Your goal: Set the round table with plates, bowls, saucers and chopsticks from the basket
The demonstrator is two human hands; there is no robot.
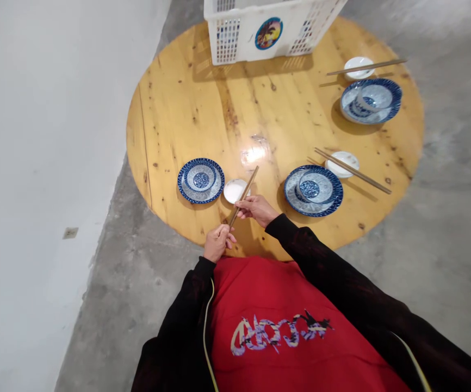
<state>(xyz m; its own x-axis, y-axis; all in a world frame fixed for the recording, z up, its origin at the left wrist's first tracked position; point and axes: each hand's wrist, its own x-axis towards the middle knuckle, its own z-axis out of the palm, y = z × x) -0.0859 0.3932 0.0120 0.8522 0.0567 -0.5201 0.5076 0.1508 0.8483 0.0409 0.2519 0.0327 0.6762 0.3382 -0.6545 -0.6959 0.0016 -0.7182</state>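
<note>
A pair of brown chopsticks [253,178] slants up over the near edge of the table, held between both hands. My left hand [218,242] is closed around their lower end. Higher up the sticks, my right hand [256,209] pinches them near the middle. Just beyond the fingers lies a small white dish [235,190], partly covered by the chopsticks and the right hand. To its left sits a blue-and-white plate [181,182] with a patterned bowl [201,178] on it.
Right of my hands, another blue-rimmed plate [290,198] carries a bowl [319,187]; chopsticks [366,177] rest across a white dish [344,169]. A similar setting with a plate [394,100] lies farther right. A white plastic basket [243,41] stands at the round wooden table's [170,125] far edge.
</note>
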